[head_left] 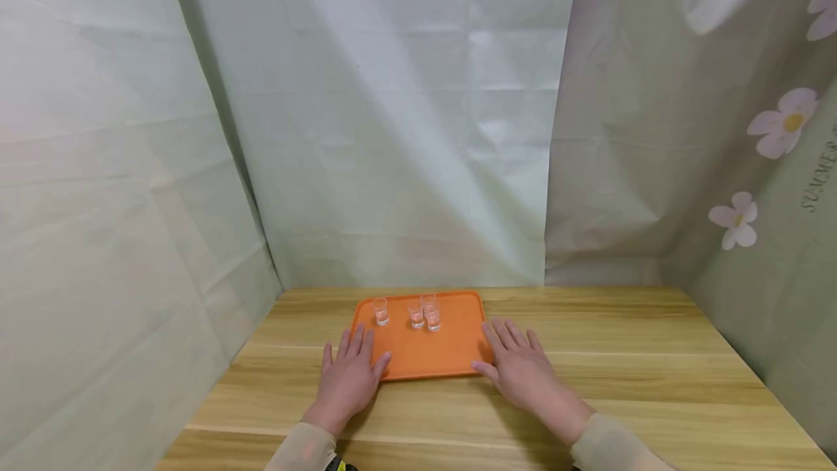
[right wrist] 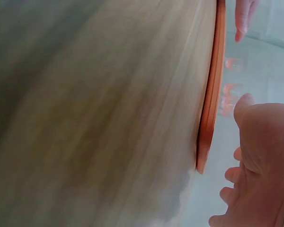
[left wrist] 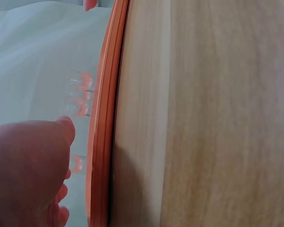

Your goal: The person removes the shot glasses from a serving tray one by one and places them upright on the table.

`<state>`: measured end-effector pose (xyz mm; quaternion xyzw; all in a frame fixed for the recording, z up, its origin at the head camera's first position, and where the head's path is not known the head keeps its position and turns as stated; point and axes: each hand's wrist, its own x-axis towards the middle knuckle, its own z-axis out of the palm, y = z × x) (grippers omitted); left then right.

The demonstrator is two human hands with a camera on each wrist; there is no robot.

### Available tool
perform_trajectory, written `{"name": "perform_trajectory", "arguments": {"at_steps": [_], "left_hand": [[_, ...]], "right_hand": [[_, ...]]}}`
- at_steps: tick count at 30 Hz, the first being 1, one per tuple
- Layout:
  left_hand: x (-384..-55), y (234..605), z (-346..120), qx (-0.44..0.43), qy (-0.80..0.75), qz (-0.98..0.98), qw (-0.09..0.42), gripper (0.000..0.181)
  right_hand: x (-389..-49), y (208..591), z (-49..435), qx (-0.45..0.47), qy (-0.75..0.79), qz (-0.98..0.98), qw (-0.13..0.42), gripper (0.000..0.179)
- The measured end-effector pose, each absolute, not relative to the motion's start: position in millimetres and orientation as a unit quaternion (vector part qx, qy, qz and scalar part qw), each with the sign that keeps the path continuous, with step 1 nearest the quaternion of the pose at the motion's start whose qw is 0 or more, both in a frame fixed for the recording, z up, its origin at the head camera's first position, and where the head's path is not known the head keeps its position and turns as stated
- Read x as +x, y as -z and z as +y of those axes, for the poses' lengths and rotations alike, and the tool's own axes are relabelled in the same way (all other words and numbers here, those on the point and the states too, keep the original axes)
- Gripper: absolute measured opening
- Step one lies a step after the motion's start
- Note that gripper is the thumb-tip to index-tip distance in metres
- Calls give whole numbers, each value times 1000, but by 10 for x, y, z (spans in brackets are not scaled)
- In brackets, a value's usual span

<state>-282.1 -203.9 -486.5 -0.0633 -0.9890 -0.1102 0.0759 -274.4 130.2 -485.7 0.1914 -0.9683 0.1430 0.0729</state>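
An orange tray (head_left: 428,355) lies on the wooden table, its front edge facing me. Several small clear shot glasses stand upright on its rear half: one glass (head_left: 381,312) alone toward the left, the rest clustered around a glass (head_left: 433,320) near the middle. At the tray's left front corner is my left hand (head_left: 346,380), fingers spread and fairly straight, fingertips overlapping the rim in the head view. My right hand (head_left: 523,371) mirrors it by the right edge, thumb extended toward the front corner. Neither hand grips anything.
The wood-grain table (head_left: 628,369) extends to both sides of the tray and in front of it. A pale curtain (head_left: 405,129) hangs behind the table, with another cloth (head_left: 98,202) on the left. White flowers (head_left: 785,122) decorate the right-hand cloth.
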Motion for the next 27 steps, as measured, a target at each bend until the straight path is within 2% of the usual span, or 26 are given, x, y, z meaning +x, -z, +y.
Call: {"name": "perform_trajectory", "arguments": {"at_steps": [27], "left_hand": [[-2863,4953,-2150,-46,135,-989,38,70]], "right_hand": [[-2892,5000,1228,208,-144,-967,39,85]]}}
